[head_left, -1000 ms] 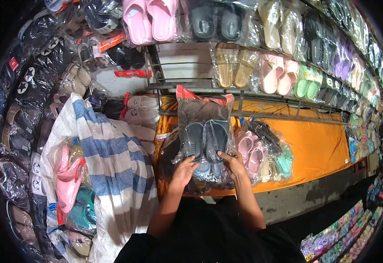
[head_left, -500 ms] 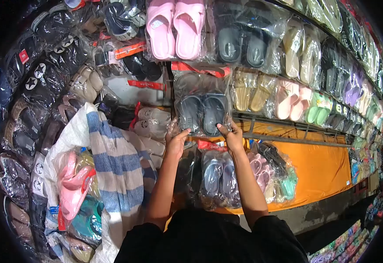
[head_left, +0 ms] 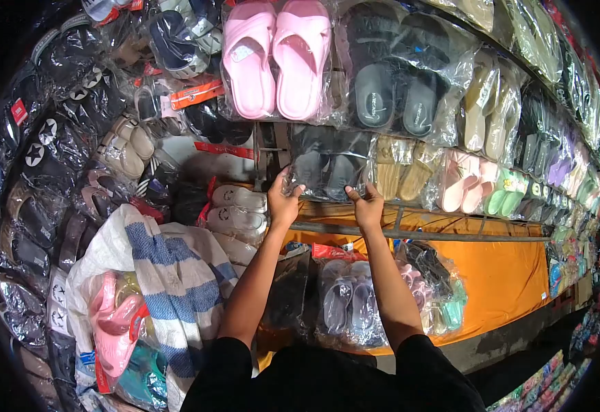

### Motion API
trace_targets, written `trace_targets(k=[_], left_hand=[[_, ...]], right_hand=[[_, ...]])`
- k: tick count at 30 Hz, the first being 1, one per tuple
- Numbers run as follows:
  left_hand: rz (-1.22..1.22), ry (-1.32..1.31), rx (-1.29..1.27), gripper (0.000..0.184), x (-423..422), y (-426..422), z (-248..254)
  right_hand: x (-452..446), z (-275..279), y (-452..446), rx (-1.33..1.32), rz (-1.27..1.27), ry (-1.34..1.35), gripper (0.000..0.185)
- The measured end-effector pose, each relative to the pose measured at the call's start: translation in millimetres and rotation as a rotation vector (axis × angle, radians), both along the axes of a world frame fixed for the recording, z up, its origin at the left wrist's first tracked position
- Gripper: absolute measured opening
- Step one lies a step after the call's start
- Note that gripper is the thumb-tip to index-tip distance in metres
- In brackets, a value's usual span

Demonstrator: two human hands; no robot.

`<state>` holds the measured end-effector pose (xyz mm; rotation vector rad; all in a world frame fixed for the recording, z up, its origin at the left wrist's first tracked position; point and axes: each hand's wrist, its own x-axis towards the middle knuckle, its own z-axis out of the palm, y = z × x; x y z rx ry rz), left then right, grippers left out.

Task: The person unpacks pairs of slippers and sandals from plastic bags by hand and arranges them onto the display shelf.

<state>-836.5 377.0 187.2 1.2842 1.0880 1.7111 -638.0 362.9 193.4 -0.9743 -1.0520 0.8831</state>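
Observation:
A clear plastic bag with a pair of dark slippers [head_left: 327, 170] is held at its lower corners. My left hand [head_left: 285, 202] pinches the left corner, thumb on top. My right hand [head_left: 366, 206] grips the right corner the same way. The slippers lie level with the shelf row, beside bagged tan slippers [head_left: 404, 168]. Pink slippers [head_left: 302, 62] in plastic hang just above them. Lower down, between my forearms, bagged grey slippers [head_left: 350, 302] rest on an orange cloth [head_left: 495, 275].
At lower left stands a white and blue striped sack [head_left: 176, 275] with pink clogs [head_left: 116, 329] in it. Bagged dark shoes [head_left: 39, 206] cover the left side. A metal rail [head_left: 423, 232] crosses below the shelf. Green slippers [head_left: 504, 196] sit farther right.
Both hands have moved the bagged dark slippers forward, into the shelf row beside the tan pair. The red strip on the bag no longer shows. The camera view has tilted slightly.

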Motion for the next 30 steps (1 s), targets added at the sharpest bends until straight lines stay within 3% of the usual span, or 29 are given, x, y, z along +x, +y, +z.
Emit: trace_targets(k=[6,9,16,19,21,23,25,30], left_hand=[[0.022,0.012,0.006,0.05,-2.3,3.9,-1.8],[0.054,-0.006,0.016,0.05,-0.6,2.7,-9.7],[0.023,0.129,-0.024,0.056,-1.2,-5.9,3.7],[0.194,0.249,0.115,0.064,5.4,-12.3,8.6],[0.19,0.299,0.098,0.072,4.2,-15.2,13.5],[0.238,0.428,0.131,0.072,5.8,-30.1,33.0],[0.225,0.457,0.098,0.069,-4.0,-23.5,17.3],[0.316,0.551,0.138,0.064,-24.5,-24.4,15.8]], right_hand=[[2.9,8.4,1.9,-0.056,-0.019,-0.181,0.027],[3.9,-5.0,14.5,-0.042,-0.026,-0.156,0.036],[4.1,-26.7,22.0,-0.052,-0.121,-0.184,0.032],[-3.7,-15.2,14.1,-0.027,-0.207,-0.326,0.042],[-15.2,1.7,-1.6,0.062,-0.368,-0.556,0.058],[-20.9,-0.1,-3.4,0.179,-0.346,-0.532,0.064],[-26.1,7.2,-7.2,0.315,-0.308,-0.677,0.066],[-49.2,20.5,-4.6,0.219,-0.077,-0.475,0.075]])
